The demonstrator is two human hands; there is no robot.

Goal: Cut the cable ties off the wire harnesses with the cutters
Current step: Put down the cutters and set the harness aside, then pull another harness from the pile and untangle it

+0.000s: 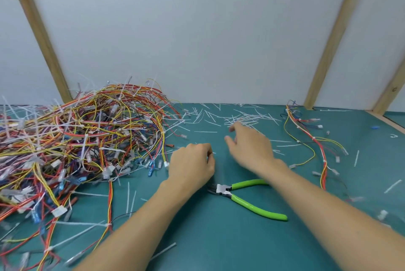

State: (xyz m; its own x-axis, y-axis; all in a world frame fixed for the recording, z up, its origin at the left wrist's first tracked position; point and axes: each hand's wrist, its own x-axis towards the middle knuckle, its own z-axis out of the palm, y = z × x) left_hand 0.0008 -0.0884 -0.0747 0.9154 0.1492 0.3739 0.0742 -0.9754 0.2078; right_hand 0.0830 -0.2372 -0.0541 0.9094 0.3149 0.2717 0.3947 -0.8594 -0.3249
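Observation:
A big tangled pile of wire harnesses (87, 139), red, yellow and blue with white cable ties, covers the left of the green mat (208, 238). The green-handled cutters (245, 197) lie on the mat with handles spread, and neither hand touches them. My left hand (192, 166) rests just beyond the cutters' jaws with fingers curled in; nothing shows in its grip. My right hand (249, 146), motion-blurred, hovers with loose spread fingers near the scattered cut ties (241, 117). One separate harness (311, 139) lies stretched out at the right.
Loose white tie offcuts lie all over the mat, thickest at the back centre. A white wall with wooden battens (328, 40) closes the back. A wooden edge (392, 124) bounds the mat at the right. A small blue piece (375, 127) lies near it.

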